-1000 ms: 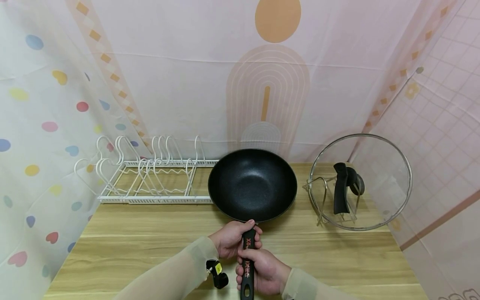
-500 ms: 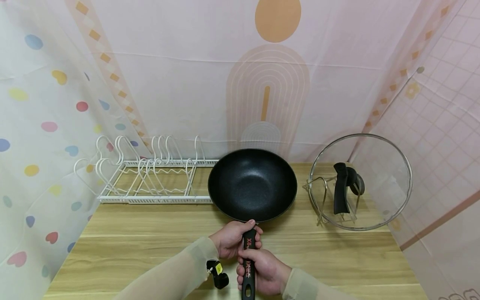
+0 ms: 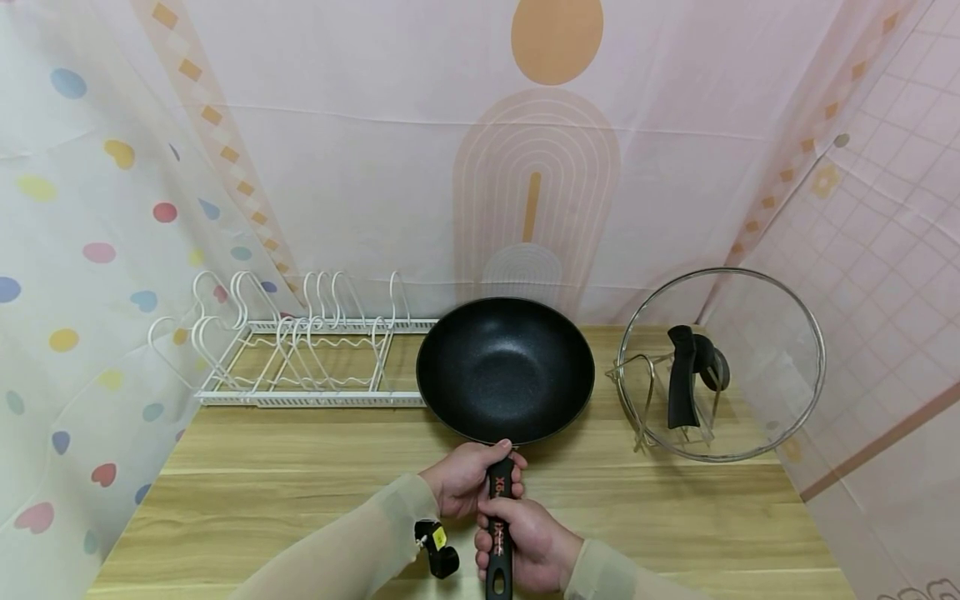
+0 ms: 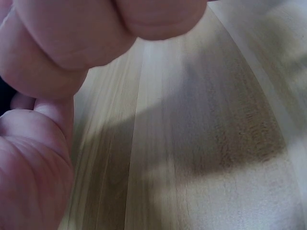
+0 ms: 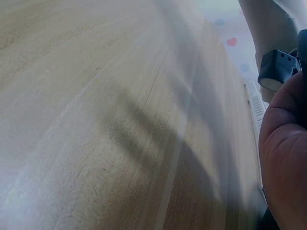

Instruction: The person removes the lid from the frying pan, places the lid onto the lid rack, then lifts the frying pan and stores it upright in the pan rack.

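Observation:
A black wok is at the middle of the head view, its handle pointing toward me. My left hand grips the handle close to the pan, with the thumb laid along the top. Just behind it, my right hand wraps its fingers round the lower handle. In the left wrist view, curled fingers of the left hand show above the wood surface. The right wrist view catches part of the right hand at its right edge. Whether the wok's base touches the table is hidden.
A white wire dish rack stands at the back left, beside the wok. At the right, a glass lid with a black handle leans upright in a metal wire stand. Patterned curtains hang behind the wooden table.
Both hands keep their grip, and the handle's end has shifted very slightly to the right. The wok's pan, rack and lid look the same.

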A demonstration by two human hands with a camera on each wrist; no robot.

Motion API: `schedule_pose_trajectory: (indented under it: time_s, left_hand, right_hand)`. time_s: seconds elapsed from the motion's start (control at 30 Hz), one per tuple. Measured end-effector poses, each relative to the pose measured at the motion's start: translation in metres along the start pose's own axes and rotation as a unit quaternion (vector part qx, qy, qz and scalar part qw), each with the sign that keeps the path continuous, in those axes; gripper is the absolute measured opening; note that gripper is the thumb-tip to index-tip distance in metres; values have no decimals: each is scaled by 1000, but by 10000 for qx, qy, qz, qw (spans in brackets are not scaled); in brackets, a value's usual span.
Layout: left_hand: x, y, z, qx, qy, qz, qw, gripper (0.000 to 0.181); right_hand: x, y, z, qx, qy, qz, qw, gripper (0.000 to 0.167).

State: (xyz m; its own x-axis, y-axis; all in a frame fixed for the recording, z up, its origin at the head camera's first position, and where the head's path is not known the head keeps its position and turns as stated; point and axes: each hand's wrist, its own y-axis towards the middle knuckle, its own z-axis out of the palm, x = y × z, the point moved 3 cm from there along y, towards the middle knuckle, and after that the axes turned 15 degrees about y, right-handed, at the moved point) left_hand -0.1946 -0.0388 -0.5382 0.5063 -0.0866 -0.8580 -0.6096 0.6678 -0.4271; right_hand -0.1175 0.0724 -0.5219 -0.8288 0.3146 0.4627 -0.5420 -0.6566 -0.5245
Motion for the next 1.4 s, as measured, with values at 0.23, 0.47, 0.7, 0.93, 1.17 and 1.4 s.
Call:
schedule_pose_trajectory:
  time_s: [0.23, 0.47, 0.7, 0.93, 1.17, 1.4]
  left_hand:
    - [1, 1, 0, -27, 1, 25, 10000, 38]
    - [1, 1, 1, -37, 28, 43, 10000, 38]
    - [1, 1, 1, -34, 28, 26, 10000, 37]
    - [0, 1, 0, -61, 77, 15, 9999, 38]
    - [1, 2, 0, -52, 104, 5, 9999, 37]
    - [0, 2, 0, -13, 69, 1, 10000, 35]
  right_hand:
    - [-1, 0, -1, -78, 40, -28, 10000, 21]
    - [-2, -1, 0, -93, 116, -88, 9999, 21]
    - [-3, 0, -1, -112, 167, -88, 9998, 22]
    - [-3, 1, -1, -139, 212, -128, 9996, 22]
    - [-4, 1, 0, -270, 221, -146, 9993, 23]
    - [-5, 1, 0, -323, 163, -178, 9992, 25]
